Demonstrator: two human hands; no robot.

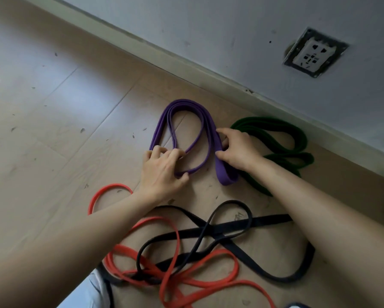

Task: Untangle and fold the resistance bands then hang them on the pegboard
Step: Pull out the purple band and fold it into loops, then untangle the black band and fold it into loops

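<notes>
The orange band [166, 290] and black band [264, 220], tangled at 6 o'clock, run off the bottom edge, and the green band [301, 141] at 3 o'clock is partly hidden behind the right hand [237, 150]. The purple band [186, 105] lies at centre on the floor [53, 130], gathered into several long loops arching toward 12 o'clock. The left hand [159, 170] curls its fingers over the loops' left strands, while the right hand pinches the wide right strands between thumb and fingers.

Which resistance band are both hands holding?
The purple band, folded into loops: left hand and right hand both grip it. The green band, red band and black band lie unheld.
</notes>
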